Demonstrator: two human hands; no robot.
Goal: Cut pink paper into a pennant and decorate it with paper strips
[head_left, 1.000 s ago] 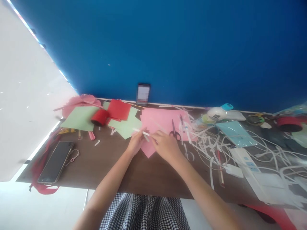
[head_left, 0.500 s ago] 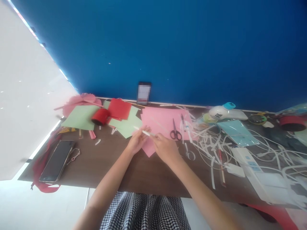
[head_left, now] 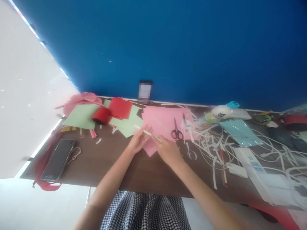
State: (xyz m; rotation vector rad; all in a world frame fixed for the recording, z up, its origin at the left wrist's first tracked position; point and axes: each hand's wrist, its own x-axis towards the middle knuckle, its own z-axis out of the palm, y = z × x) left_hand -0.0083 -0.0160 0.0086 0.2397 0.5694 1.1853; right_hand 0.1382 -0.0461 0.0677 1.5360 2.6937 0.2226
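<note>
A thin white stick (head_left: 144,130), perhaps rolled paper, runs slantwise between my two hands above the table. My left hand (head_left: 139,139) is turned partly palm up, its fingers around the stick's far part. The near end is pinched by my right hand (head_left: 165,148), seen from the back. Under and behind the hands lie pink paper sheets (head_left: 160,116) and pale green paper (head_left: 128,125). Black-handled scissors (head_left: 177,133) rest on the pink paper, right of my right hand.
To the left are a red roll (head_left: 101,115), red paper (head_left: 120,108), a folded pink paper fan (head_left: 82,100) and a phone (head_left: 59,159). Tangled white cables and strips (head_left: 216,143), a white glue bottle (head_left: 222,111) and a power strip (head_left: 251,172) crowd the right. A blue wall (head_left: 168,48) stands behind.
Both hands stay almost in place with the white stick between them. My right hand has shifted slightly right along it. The whole view has moved a little.
</note>
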